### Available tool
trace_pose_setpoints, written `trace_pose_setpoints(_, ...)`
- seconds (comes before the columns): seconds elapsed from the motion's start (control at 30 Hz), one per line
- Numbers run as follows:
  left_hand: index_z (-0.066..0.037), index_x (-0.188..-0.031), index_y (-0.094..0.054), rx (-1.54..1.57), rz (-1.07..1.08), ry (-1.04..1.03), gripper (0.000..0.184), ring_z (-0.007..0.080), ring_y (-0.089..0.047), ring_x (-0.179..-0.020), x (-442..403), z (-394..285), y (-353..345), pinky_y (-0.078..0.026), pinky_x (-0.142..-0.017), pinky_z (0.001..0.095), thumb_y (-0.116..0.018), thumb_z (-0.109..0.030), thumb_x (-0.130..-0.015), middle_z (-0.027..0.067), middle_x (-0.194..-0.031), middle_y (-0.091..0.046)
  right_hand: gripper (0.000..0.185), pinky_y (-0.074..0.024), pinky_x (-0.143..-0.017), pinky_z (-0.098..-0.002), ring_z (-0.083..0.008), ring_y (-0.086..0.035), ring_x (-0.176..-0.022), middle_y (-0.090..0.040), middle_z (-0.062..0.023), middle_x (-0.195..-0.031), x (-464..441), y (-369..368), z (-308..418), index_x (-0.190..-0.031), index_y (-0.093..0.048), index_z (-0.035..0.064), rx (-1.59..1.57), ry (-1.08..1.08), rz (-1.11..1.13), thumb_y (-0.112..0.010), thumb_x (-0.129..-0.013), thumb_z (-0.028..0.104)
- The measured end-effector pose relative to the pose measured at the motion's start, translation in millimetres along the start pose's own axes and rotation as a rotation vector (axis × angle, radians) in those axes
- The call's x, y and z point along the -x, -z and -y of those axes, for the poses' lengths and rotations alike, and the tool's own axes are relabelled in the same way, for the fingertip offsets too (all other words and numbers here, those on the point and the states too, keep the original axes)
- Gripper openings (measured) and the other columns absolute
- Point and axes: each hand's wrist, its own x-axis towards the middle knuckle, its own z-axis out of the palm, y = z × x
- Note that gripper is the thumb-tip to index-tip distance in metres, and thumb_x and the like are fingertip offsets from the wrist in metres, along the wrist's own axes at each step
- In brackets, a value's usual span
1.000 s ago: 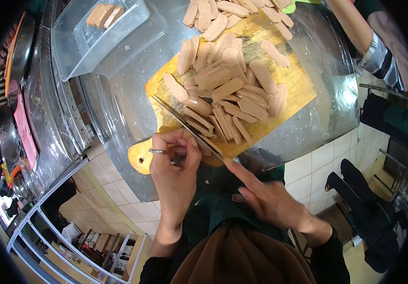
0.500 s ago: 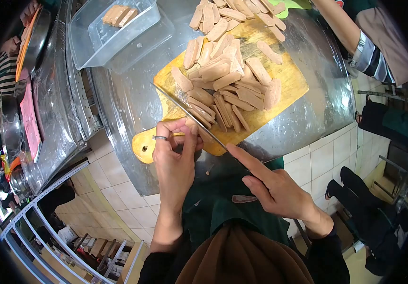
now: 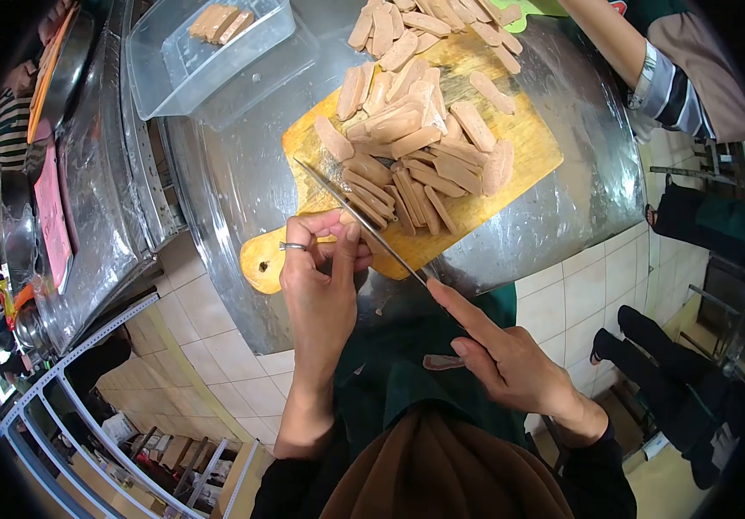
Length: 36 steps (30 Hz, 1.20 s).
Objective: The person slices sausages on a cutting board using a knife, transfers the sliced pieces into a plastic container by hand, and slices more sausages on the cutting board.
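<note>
Between its thumb and fingers, my left hand (image 3: 319,277) pinches a light-brown piece, mostly hidden by the fingers, at the near edge of the wooden cutting board (image 3: 520,147). My right hand (image 3: 511,359) grips a long thin knife (image 3: 346,198), index finger stretched along its spine; the handle is hidden in the palm. The blade slants across the board beside my left fingertips, its tip pointing to the far left. Many flat, light-brown slices (image 3: 398,121) with rounded ends lie heaped on the board, just beyond the blade.
A clear plastic tub (image 3: 165,95) with several brown blocks (image 3: 221,23) stands at the far left of the metal table (image 3: 234,182). More slices (image 3: 398,52) lie beyond the board, near a green board (image 3: 520,13). Another person's arm (image 3: 610,39) reaches in at upper right.
The knife has slid back toward me and to the right, drawn by my right hand. My left hand stays nearly in place with its piece.
</note>
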Motion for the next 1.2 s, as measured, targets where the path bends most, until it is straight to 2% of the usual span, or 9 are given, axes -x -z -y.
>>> trace_pose_setpoints(0.37, -0.001, -0.109, -0.055, 0.010, 0.002, 0.004, 0.013, 0.0106, -0.068, -0.075, 1, -2, 0, -0.058, -0.067, 0.0250, -0.062, -0.007, -0.099, 0.0071, -0.088, -0.067, 0.064, -0.0581, -0.081, -0.0475, -0.0427, -0.069, -0.093, -0.071, -0.0251, -0.099, 3, -1, 1, -0.158, -0.017, 0.0158, 0.037, 0.006, 0.010, -0.047, -0.102, 0.008)
trace_pose_setpoints(0.5, 0.000, -0.109, -0.055, 0.016, 0.010, 0.012, 0.013, 0.0107, -0.067, -0.076, 1, -3, 0, -0.058, -0.069, 0.0252, -0.061, -0.006, -0.099, 0.0065, -0.089, -0.066, 0.064, -0.0585, -0.079, -0.0473, -0.0427, -0.069, -0.092, -0.070, -0.0248, -0.096, 0, -5, -1, -0.158, -0.017, 0.0158, 0.064, 0.024, -0.005, -0.048, -0.102, 0.007)
trace_pose_setpoints(0.6, 0.001, -0.109, -0.056, 0.016, 0.021, 0.016, 0.013, 0.0107, -0.067, -0.077, 1, -3, 1, -0.058, -0.070, 0.0251, -0.061, -0.006, -0.099, 0.0063, -0.090, -0.065, 0.064, -0.0579, -0.073, -0.0481, -0.0433, -0.069, -0.085, -0.070, -0.0250, -0.092, -6, -7, -6, -0.158, -0.017, 0.0161, 0.098, 0.053, -0.028, -0.048, -0.102, 0.009)
trace_pose_setpoints(0.67, 0.001, -0.109, -0.056, 0.003, 0.027, 0.013, 0.013, 0.0108, -0.067, -0.078, 0, -4, 1, -0.058, -0.070, 0.0250, -0.061, -0.005, -0.099, 0.0063, -0.091, -0.065, 0.064, -0.0560, -0.072, -0.0489, -0.0458, -0.067, -0.084, -0.064, -0.0250, -0.106, -12, -8, -7, -0.158, -0.019, 0.0136, 0.120, 0.049, -0.030, -0.048, -0.101, 0.008)
trace_pose_setpoints(0.7, 0.001, -0.109, -0.056, 0.000, 0.026, 0.016, 0.013, 0.0110, -0.067, -0.077, 0, -3, 1, -0.057, -0.070, 0.0249, -0.061, -0.006, -0.099, 0.0063, -0.091, -0.065, 0.063, -0.0544, -0.074, -0.0492, -0.0480, -0.064, -0.087, -0.060, -0.0249, -0.122, -16, -9, -7, -0.157, -0.021, 0.0110, 0.130, 0.031, -0.019, -0.048, -0.100, 0.007)
trace_pose_setpoints(0.77, 0.002, -0.109, -0.056, -0.004, 0.020, 0.020, 0.014, 0.0112, -0.067, -0.077, 0, -3, 2, -0.057, -0.070, 0.0249, -0.061, -0.006, -0.099, 0.0064, -0.091, -0.065, 0.062, -0.0529, -0.077, -0.0496, -0.0501, -0.063, -0.091, -0.054, -0.0253, -0.137, -25, -9, -5, -0.156, -0.022, 0.0082, 0.146, 0.015, -0.009, -0.048, -0.100, 0.005)
trace_pose_setpoints(1.1, 0.001, -0.109, -0.056, -0.024, 0.001, 0.044, 0.015, 0.0115, -0.067, -0.076, 1, -3, 2, -0.056, -0.069, 0.0249, -0.062, -0.009, -0.099, 0.0062, -0.088, -0.065, 0.063, -0.0530, -0.083, -0.0501, -0.0493, -0.063, -0.097, -0.053, -0.0262, -0.138, -16, -12, -4, -0.157, -0.019, 0.0078, 0.102, -0.012, 0.001, -0.047, -0.100, 0.005)
trace_pose_setpoints(1.2, 0.001, -0.110, -0.056, -0.033, 0.016, 0.035, 0.015, 0.0117, -0.068, -0.076, -1, -3, 1, -0.056, -0.068, 0.0247, -0.062, -0.008, -0.099, 0.0061, -0.088, -0.065, 0.063, -0.0525, -0.085, -0.0502, -0.0496, -0.063, -0.099, -0.052, -0.0259, -0.140, -27, -9, 2, -0.157, -0.019, 0.0078, 0.094, -0.089, 0.025, -0.047, -0.100, 0.005)
